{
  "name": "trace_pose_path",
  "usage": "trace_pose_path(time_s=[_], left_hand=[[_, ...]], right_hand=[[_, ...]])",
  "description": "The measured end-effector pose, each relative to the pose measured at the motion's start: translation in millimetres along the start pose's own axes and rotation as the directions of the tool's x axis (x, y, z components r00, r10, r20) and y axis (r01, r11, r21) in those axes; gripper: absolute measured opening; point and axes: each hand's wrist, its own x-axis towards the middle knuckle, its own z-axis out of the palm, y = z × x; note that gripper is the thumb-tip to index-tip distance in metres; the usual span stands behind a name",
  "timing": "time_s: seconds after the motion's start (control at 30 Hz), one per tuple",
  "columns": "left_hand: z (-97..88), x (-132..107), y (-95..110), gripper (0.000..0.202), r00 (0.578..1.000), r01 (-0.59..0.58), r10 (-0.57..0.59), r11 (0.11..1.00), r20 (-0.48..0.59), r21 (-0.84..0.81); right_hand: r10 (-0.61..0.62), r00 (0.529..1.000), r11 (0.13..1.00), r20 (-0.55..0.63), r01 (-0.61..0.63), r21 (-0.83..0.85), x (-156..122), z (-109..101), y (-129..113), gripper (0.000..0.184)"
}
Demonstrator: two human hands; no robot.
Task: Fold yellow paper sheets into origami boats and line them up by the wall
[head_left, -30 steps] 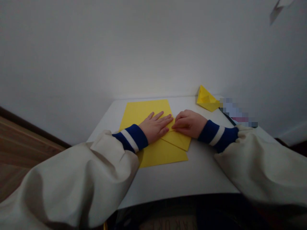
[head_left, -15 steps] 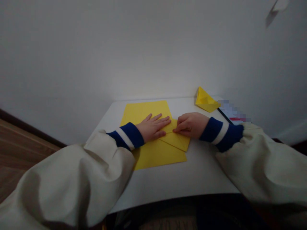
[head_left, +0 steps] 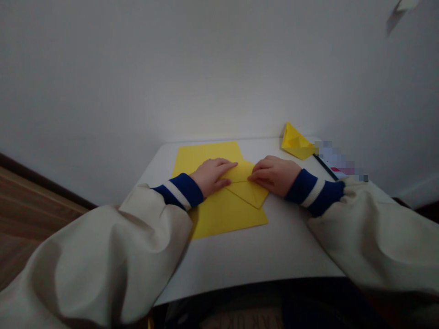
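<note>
A folded piece of yellow paper [head_left: 245, 192] lies on top of a larger yellow sheet [head_left: 222, 219] on the white table. My left hand [head_left: 214, 176] rests over its left side, thumb and index finger apart and fingers stretched out, palm down. At the right side, my right hand [head_left: 276, 173] has its thumb and fingertips pinched at the end of the crease that runs across the folded paper. Part of the paper is hidden under both hands.
A folded yellow paper boat [head_left: 297, 144] stands at the back right of the table [head_left: 267, 256]. Beside it lies a flat dark-edged device [head_left: 334, 162], its face partly blurred out. A wall [head_left: 219, 77] rises behind the table, and wooden furniture [head_left: 34, 214] is at the left.
My left hand's spread fingers have drawn closer together and its thumb has moved slightly left. My right hand stays at the crease, shifted a little. The folded paper sits slightly higher in view.
</note>
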Motion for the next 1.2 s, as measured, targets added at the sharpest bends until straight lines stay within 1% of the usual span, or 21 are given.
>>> trace_pose_path(time_s=[0.07,0.1,0.17,0.27,0.33,0.37,0.43,0.47,0.5,0.57,0.63,0.7,0.77,0.8,0.9,1.0,1.1,1.2], left_hand=[[-1.4,-0.3,-1.2,0.044,0.99,0.098,-0.093,0.995,-0.106,0.034],[-2.5,-0.3,-1.1,0.039,0.98,0.146,-0.138,0.988,-0.14,0.047],[-4.3,-0.1,0.4,0.027,0.962,0.224,-0.212,0.973,-0.173,0.049],[-4.7,0.3,3.7,0.023,0.937,0.317,-0.314,0.948,-0.156,-0.003],[-3.5,0.6,5.2,0.027,0.92,0.372,-0.377,0.926,-0.109,-0.068],[-2.7,0.7,5.6,0.027,0.914,0.388,-0.397,0.916,-0.083,-0.102],[-1.2,1.0,5.5,0.024,0.916,0.384,-0.396,0.912,-0.066,-0.148],[-0.6,1.2,5.3,0.02,0.922,0.362,-0.377,0.919,-0.084,-0.156],[-0.4,1.3,5.0,0.016,0.93,0.33,-0.349,0.931,-0.118,-0.154],[-0.9,1.4,4.6,0.01,0.939,0.268,-0.289,0.955,-0.186,-0.128],[-2.6,1.0,4.8,0.01,0.943,0.253,-0.266,0.964,-0.201,-0.087],[-4.9,0.1,5.8,0.015,0.945,0.281,-0.282,0.959,-0.166,-0.034],[-7.4,-1.4,7.7,0.02,0.94,0.315,-0.308,0.949,-0.144,0.027],[-8.5,-2.3,8.9,0.022,0.937,0.329,-0.319,0.943,-0.146,0.055],[-11.3,-4.8,12.7,0.027,0.928,0.354,-0.335,0.929,-0.161,0.11],[-12.8,-5.6,15.0,0.035,0.928,0.358,-0.339,0.926,-0.153,0.12],[-12.3,-4.2,14.4,0.035,0.911,0.4,-0.388,0.913,-0.137,0.075],[-11.1,-2.6,12.1,0.035,0.88,0.467,-0.463,0.884,-0.103,0.01]], right_hand=[[0.014,1.0,1.0,-0.014,-0.014,0.006,3.6,2.6,1.4,0.025],[0.016,1.0,1.0,-0.019,-0.016,0.01,5.3,3.7,2.1,0.024],[0.013,1.0,1.0,-0.022,-0.012,0.015,8.0,5.1,3.1,0.023],[0.011,1.0,1.0,-0.028,-0.011,0.007,9.6,5.8,2.7,0.022],[0.046,0.996,0.999,-0.076,-0.047,-0.008,9.5,6.1,1.5,0.022],[0.078,0.99,0.997,-0.116,-0.081,-0.014,9.3,6.3,0.9,0.027],[0.15,0.97,0.988,-0.193,-0.151,0.007,9.0,7.1,0.0,0.045],[0.182,0.96,0.983,-0.213,-0.178,0.038,9.0,7.5,-0.3,0.054],[0.214,0.952,0.976,-0.217,-0.201,0.08,9.1,7.9,-0.3,0.061],[0.276,0.946,0.955,-0.171,-0.25,0.161,9.6,8.5,-0.1,0.066],[0.32,0.944,0.935,-0.08,-0.301,0.186,10.3,8.6,0.3,0.061],[0.323,0.947,0.936,0.002,-0.319,0.146,11.1,8.1,0.5,0.043],[0.306,0.951,0.948,0.04,-0.308,0.082,11.8,7.2,0.7,0.024],[0.3,0.953,0.952,0.047,-0.303,0.053,12.1,6.8,0.7,0.019],[0.29,0.955,0.957,0.062,-0.291,0.008,13.0,5.6,0.9,0.016],[0.276,0.958,0.961,0.082,-0.276,0.0,13.8,4.8,1.0,0.015],[0.288,0.953,0.957,0.096,-0.289,-0.002,14.3,5.0,1.4,0.014],[0.334,0.936,0.942,0.108,-0.334,-0.02,14.3,5.5,1.8,0.015]])
